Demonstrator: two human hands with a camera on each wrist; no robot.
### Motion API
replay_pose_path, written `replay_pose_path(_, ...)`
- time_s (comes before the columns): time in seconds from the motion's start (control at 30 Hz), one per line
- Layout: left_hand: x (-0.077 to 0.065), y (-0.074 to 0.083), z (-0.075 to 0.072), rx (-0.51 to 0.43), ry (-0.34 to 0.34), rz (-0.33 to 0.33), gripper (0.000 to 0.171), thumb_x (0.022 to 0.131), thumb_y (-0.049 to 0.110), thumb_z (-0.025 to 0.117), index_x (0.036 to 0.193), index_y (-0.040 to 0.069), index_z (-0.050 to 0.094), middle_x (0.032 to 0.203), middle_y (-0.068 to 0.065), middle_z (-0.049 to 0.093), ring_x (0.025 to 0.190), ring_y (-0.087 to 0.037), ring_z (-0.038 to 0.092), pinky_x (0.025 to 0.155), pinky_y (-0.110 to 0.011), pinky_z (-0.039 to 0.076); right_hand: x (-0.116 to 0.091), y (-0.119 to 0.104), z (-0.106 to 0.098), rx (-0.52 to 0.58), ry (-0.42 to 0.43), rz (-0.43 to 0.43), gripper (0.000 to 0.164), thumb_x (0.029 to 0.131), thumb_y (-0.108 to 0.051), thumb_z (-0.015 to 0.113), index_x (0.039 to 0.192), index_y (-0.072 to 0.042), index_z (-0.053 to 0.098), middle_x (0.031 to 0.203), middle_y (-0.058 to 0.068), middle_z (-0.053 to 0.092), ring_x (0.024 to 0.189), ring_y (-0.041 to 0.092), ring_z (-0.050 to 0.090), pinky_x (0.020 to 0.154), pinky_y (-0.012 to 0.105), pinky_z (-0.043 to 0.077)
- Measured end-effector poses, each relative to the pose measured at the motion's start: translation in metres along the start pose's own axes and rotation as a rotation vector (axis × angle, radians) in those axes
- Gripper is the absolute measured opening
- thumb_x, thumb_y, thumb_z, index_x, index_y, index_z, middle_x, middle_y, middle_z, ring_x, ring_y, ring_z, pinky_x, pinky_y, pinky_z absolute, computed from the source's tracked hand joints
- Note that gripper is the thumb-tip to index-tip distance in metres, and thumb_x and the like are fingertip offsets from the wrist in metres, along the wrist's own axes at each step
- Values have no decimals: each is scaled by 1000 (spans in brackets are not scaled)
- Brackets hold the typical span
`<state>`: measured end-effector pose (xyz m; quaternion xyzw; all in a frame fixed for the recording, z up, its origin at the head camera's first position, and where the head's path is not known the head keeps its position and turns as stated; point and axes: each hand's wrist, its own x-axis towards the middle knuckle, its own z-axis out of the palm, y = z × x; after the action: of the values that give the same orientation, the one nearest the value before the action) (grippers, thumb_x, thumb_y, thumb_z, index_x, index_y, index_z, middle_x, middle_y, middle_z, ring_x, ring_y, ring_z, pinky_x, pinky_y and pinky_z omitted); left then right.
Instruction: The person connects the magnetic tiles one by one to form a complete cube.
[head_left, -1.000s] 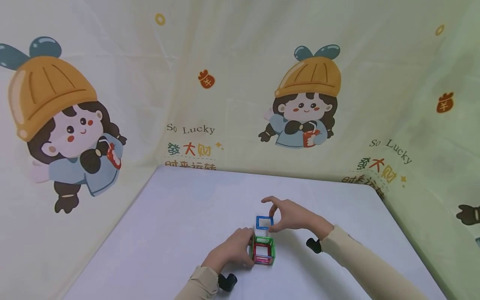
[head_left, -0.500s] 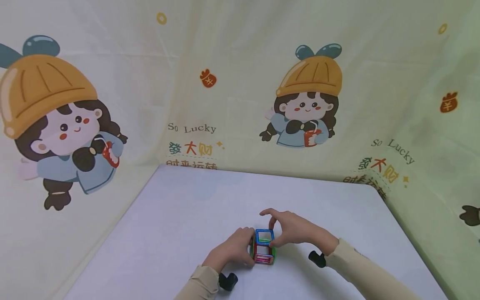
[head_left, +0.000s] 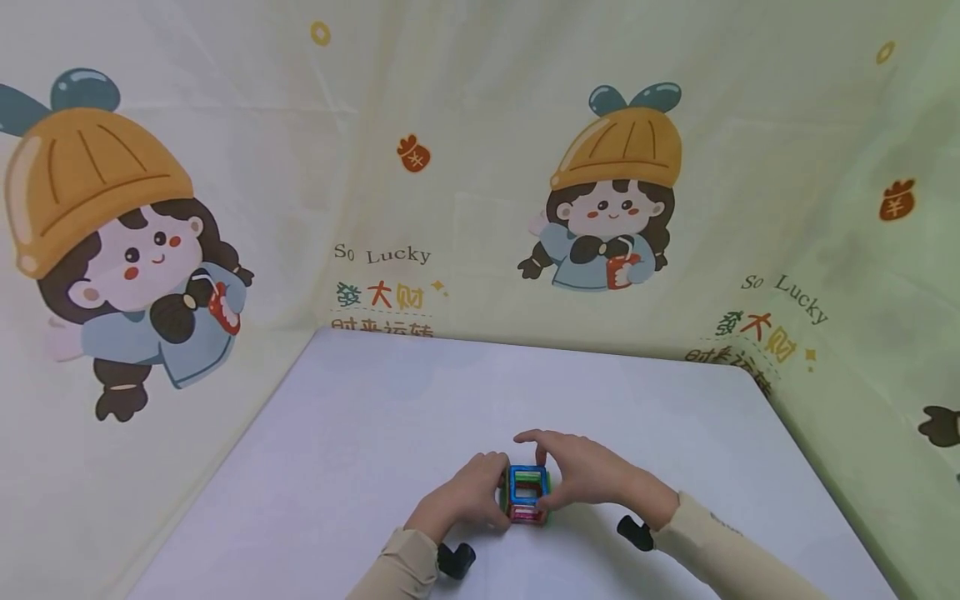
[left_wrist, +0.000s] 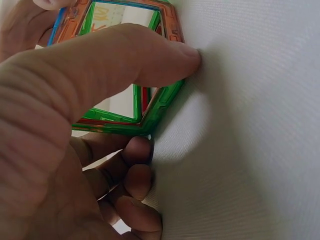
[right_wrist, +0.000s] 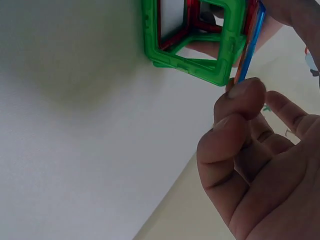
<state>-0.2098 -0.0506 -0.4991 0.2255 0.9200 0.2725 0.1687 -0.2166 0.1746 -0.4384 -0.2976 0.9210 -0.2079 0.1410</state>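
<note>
A small cube of magnetic tiles (head_left: 527,515), with green and red square frames, stands on the white table. My left hand (head_left: 471,493) grips it from the left; in the left wrist view its thumb (left_wrist: 145,55) lies across an orange-and-green side, fingers curled below. My right hand (head_left: 588,471) pinches a blue square magnetic tile (head_left: 528,470) flat over the cube's top. From the right wrist view, the blue tile (right_wrist: 253,40) shows edge-on against the green frame (right_wrist: 229,45), a right fingertip at its corner.
The white table (head_left: 375,408) extends around both hands, its far edge meeting a printed cloth backdrop (head_left: 480,167). A black wrist-worn piece (head_left: 456,562) sits by the left cuff, and another black piece (head_left: 635,533) by the right.
The right hand has brought the blue tile from beyond the cube toward the person and onto its top. The left hand has stayed at the cube's left side.
</note>
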Motion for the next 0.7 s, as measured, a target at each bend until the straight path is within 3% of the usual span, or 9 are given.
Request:
replay_pose_path(0.3,-2,-2,0,3,12,-12,62,66,28,97,114,20,58,96,11,55,91,-9,46,77,-27,48,-1,3,6,-54,20,-54,83,75,-44,90,147,-31,50,108,-14,60,58,1,46,60,24,44)
replay_pose_path(0.53,3,-2,1,5,-13,6,66,68,30,97,121,22,59,95,12,53,91,-7,46,78,-26,48,-6,7,2,-71,15,-62,80,76,-48,89,145,-29,53,107,-15,59,58,1,46,59,24,43)
replay_pose_path(0.7,8,-4,-6,43,-53,23,69,69,31,97,127,21,63,100,11,55,94,-7,51,86,-26,50,-9,13,-4,-122,26,-33,68,85,-65,75,137,-25,60,105,-14,63,62,0,48,62,25,43)
